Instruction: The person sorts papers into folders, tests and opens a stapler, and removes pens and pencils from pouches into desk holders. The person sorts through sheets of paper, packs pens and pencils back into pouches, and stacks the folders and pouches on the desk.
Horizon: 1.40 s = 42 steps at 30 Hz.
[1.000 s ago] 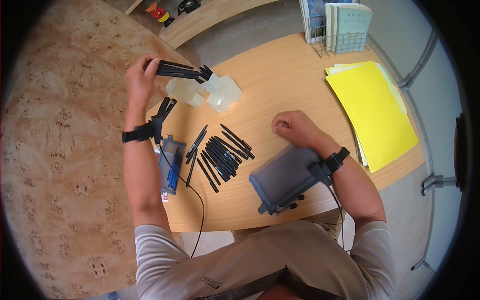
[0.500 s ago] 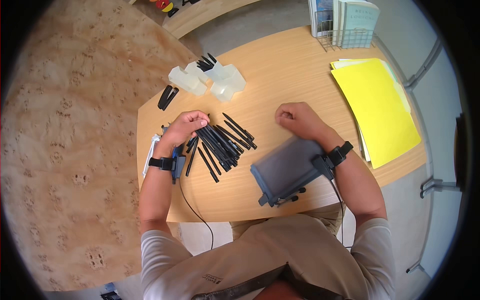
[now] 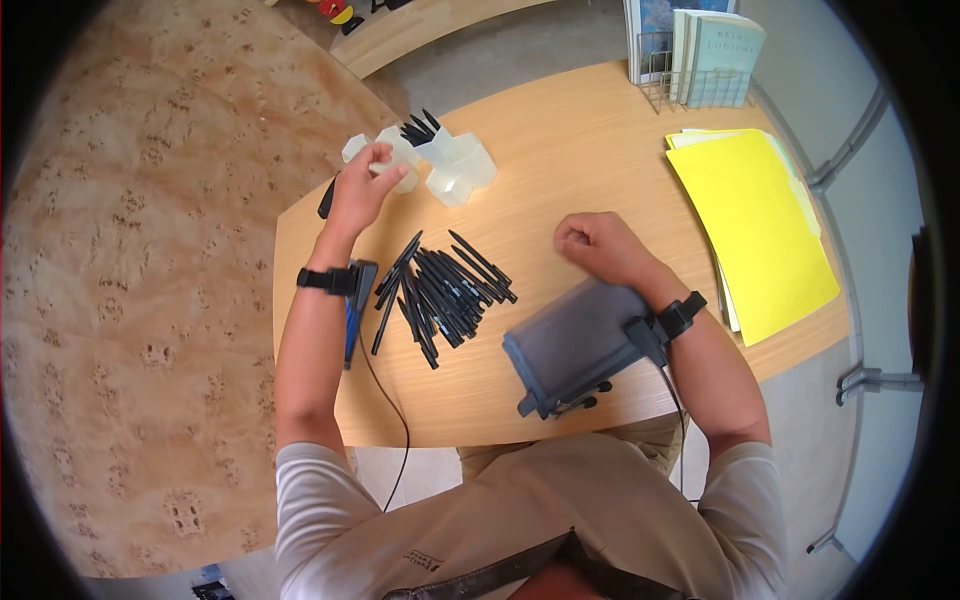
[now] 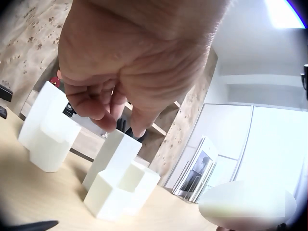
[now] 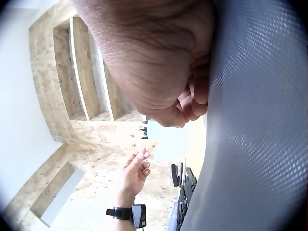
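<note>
My left hand reaches over the translucent white pen holders with nothing in its grasp, fingers loosely bent. In the left wrist view its fingertips overlap the top of the taller holder. Several black pens stand in the right-hand holder; the left-hand holder is partly hidden by my hand. Nearer me, a loose pile of black pens lies on the table. My right hand rests with loosely curled fingers beside a grey mesh pouch, holding nothing.
A black stapler lies by my left wrist, and a pouch with blue pens is partly covered by that forearm. Yellow folders lie on the right. Books in a wire rack stand at the back right.
My left hand has brought a bunch of black pens from the holders down to the pile, let go of them, and moved back up to the holders. My right hand stays put.
</note>
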### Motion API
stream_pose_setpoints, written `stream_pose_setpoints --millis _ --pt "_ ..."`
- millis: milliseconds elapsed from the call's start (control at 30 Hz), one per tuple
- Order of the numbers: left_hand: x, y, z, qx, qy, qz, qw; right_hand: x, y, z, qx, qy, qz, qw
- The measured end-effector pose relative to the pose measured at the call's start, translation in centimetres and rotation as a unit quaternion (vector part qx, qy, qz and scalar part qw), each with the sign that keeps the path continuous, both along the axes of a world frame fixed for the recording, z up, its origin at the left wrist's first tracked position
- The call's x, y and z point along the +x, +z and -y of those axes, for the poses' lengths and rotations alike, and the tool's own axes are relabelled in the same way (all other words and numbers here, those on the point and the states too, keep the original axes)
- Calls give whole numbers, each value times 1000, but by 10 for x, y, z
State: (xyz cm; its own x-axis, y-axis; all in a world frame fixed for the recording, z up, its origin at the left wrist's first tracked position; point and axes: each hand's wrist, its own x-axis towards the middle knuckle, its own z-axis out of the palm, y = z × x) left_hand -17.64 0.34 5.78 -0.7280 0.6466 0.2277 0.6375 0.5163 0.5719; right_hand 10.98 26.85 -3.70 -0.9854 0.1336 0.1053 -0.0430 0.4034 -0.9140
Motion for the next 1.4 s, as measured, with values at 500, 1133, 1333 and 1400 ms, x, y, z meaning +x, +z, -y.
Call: stream_pose_setpoints --millis 500,1133,1333,1400 --pt "-18 17 -82 -99 -41 -105 989 1 -5 -2 -12 3 -33 999" --pt "-3 28 -87 -47 -39 -172 983 0 -5 -1 6 2 -24 1000" --pt "1 58 -84 -31 -50 -206 977 0 -4 -1 -1 2 -18 1000" --pt "0 69 -81 -38 -44 -231 971 0 -3 -1 3 1 -19 1000"
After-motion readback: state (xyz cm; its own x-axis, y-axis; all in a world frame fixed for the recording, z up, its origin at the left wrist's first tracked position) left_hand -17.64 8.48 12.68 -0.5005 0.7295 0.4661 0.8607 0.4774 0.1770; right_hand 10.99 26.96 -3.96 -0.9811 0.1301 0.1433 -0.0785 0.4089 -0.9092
